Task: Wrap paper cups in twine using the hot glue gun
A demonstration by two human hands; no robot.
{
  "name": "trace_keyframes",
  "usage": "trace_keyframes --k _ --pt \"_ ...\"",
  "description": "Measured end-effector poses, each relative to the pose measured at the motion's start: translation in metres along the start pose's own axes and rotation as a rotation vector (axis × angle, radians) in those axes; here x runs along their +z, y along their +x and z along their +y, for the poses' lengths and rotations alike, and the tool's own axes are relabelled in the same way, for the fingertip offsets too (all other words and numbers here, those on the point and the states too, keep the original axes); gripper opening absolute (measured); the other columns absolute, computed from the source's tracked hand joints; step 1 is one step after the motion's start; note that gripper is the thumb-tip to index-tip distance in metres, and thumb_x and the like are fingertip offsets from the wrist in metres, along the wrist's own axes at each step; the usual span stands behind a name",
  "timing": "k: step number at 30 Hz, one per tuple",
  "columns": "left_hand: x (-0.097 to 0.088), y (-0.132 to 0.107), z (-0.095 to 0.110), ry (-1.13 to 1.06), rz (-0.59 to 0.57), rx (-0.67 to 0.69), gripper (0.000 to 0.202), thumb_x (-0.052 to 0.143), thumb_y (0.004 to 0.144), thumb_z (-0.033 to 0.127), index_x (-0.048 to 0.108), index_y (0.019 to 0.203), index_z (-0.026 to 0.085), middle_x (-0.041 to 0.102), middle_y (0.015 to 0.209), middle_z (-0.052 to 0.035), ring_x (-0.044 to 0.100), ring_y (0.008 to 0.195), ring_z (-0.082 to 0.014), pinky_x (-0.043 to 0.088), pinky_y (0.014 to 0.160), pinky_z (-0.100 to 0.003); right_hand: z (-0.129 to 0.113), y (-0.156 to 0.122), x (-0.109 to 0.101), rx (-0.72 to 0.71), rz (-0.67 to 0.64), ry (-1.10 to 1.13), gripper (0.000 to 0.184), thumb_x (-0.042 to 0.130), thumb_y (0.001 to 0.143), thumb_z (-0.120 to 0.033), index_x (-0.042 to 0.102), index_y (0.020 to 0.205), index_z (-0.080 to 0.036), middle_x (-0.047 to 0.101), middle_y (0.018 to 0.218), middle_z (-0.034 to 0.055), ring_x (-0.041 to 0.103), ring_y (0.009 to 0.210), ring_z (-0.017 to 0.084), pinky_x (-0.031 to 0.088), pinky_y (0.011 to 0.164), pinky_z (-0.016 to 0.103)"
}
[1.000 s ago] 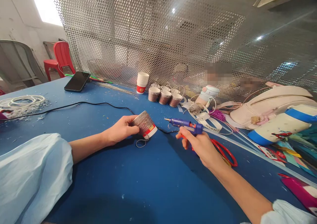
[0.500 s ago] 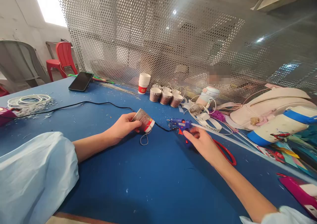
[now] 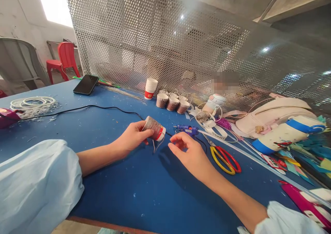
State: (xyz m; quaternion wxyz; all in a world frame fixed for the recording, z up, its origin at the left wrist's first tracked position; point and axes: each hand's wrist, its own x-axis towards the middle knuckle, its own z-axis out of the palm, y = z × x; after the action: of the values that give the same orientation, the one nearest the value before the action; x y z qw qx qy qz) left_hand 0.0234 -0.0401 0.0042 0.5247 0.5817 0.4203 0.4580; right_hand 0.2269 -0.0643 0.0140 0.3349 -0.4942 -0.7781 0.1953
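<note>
My left hand (image 3: 136, 136) is closed around a small paper cup (image 3: 154, 128) wrapped mostly in grey-brown twine, tilted on its side. A red and white band of the cup shows at its right end. The loose end of the twine (image 3: 154, 147) dangles below it. Right of the cup, my right hand (image 3: 188, 151) hovers with curled fingers apart and nothing between them. Just beyond that hand a blue glue gun (image 3: 186, 129) lies on the table, a long glue stick (image 3: 210, 134) out of its back. Scissors (image 3: 224, 158) with red and yellow handles lie beside it.
Several twine-wrapped cups (image 3: 172, 103) and a stack of paper cups (image 3: 151, 88) stand near the mesh panel. A phone (image 3: 86, 84) lies at the back left. A black cable (image 3: 90, 106) crosses the table. Bottle (image 3: 284, 137), bag (image 3: 271, 118) and ribbon crowd the right.
My right hand has let go of the glue gun, now lying on the table, and moved left toward the cup. The cup in my left hand has shifted slightly right.
</note>
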Motion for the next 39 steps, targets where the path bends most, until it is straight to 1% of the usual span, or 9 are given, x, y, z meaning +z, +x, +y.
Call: trace_keyframes --k 2,5,11,14,18,24,29,35,39 --pt "-0.001 -0.001 0.0 0.01 0.017 -0.004 0.029 0.058 0.074 0.027 0.068 0.097 0.011 0.072 0.091 -0.0078 0.063 0.078 -0.0185 0.047 0.057 -0.026 0.001 0.013 0.007 -0.118 0.057 -0.07 0.008 0.059 0.084 -0.027 0.06 0.089 -0.021 0.06 0.087 0.0024 0.057 0.07 0.014 0.047 0.062 0.027" --pt "-0.003 0.0 -0.002 0.014 0.027 -0.014 0.028 0.057 0.075 0.026 0.068 0.097 0.012 0.071 0.089 -0.0066 0.063 0.078 -0.018 0.047 0.056 -0.025 0.005 0.025 0.014 -0.262 0.099 -0.17 0.008 0.058 0.085 -0.023 0.061 0.092 -0.02 0.062 0.091 0.004 0.058 0.072 0.015 0.047 0.065 0.028" --pt "-0.003 0.0 -0.003 0.0 -0.018 -0.043 0.027 0.056 0.076 0.026 0.068 0.098 0.014 0.071 0.09 -0.0055 0.063 0.079 -0.0177 0.046 0.053 -0.023 0.011 0.028 0.019 -0.415 0.135 -0.339 0.007 0.056 0.088 -0.016 0.062 0.084 -0.019 0.066 0.085 0.0037 0.062 0.077 0.017 0.045 0.071 0.03" --pt "-0.002 0.0 -0.003 0.018 -0.026 -0.06 0.025 0.057 0.075 0.027 0.067 0.093 0.013 0.069 0.085 -0.0056 0.062 0.075 -0.0172 0.046 0.052 -0.024 0.011 0.03 0.02 -0.482 0.141 -0.427 0.014 0.054 0.086 -0.012 0.058 0.076 -0.019 0.066 0.076 0.0016 0.061 0.071 0.016 0.041 0.07 0.03" --pt "-0.001 -0.002 -0.005 0.064 -0.047 -0.054 0.019 0.057 0.074 0.028 0.065 0.084 0.014 0.065 0.075 -0.0024 0.057 0.066 -0.0142 0.046 0.051 -0.023 0.007 0.033 0.019 -0.583 0.173 -0.53 0.016 0.051 0.086 -0.01 0.053 0.073 -0.019 0.064 0.071 0.001 0.058 0.068 0.015 0.039 0.07 0.031" --pt "-0.001 -0.003 -0.003 0.1 -0.058 -0.039 0.017 0.057 0.072 0.027 0.064 0.081 0.015 0.06 0.07 0.0008 0.05 0.057 -0.0107 0.044 0.05 -0.022 0.002 0.034 0.012 -0.613 0.148 -0.621 0.018 0.048 0.089 -0.011 0.053 0.074 -0.019 0.063 0.072 0.0011 0.057 0.069 0.015 0.038 0.073 0.032" --pt "-0.003 -0.003 -0.002 0.128 -0.09 -0.001 0.017 0.055 0.073 0.026 0.064 0.082 0.014 0.061 0.071 0.0001 0.05 0.058 -0.0108 0.043 0.052 -0.022 0.001 0.034 0.008 -0.624 0.115 -0.644 0.019 0.047 0.091 -0.013 0.053 0.074 -0.019 0.063 0.072 0.0014 0.058 0.069 0.015 0.037 0.074 0.032" --pt "-0.006 -0.004 -0.001 0.21 -0.138 0.021 0.017 0.052 0.073 0.024 0.063 0.082 0.014 0.057 0.068 0.0011 0.046 0.058 -0.0103 0.039 0.052 -0.022 -0.003 0.033 0.002 -0.698 0.079 -0.724 0.02 0.045 0.094 -0.016 0.055 0.076 -0.018 0.063 0.074 0.0026 0.054 0.068 0.016 0.035 0.075 0.033" --pt "-0.008 -0.004 0.0 0.222 -0.164 0.021 0.021 0.052 0.072 0.024 0.065 0.085 0.013 0.055 0.067 0.001 0.043 0.057 -0.0102 0.036 0.051 -0.022 -0.003 0.032 0.001 -0.708 0.074 -0.707 0.02 0.045 0.093 -0.016 0.055 0.077 -0.018 0.063 0.074 0.0025 0.053 0.067 0.016 0.035 0.075 0.033"
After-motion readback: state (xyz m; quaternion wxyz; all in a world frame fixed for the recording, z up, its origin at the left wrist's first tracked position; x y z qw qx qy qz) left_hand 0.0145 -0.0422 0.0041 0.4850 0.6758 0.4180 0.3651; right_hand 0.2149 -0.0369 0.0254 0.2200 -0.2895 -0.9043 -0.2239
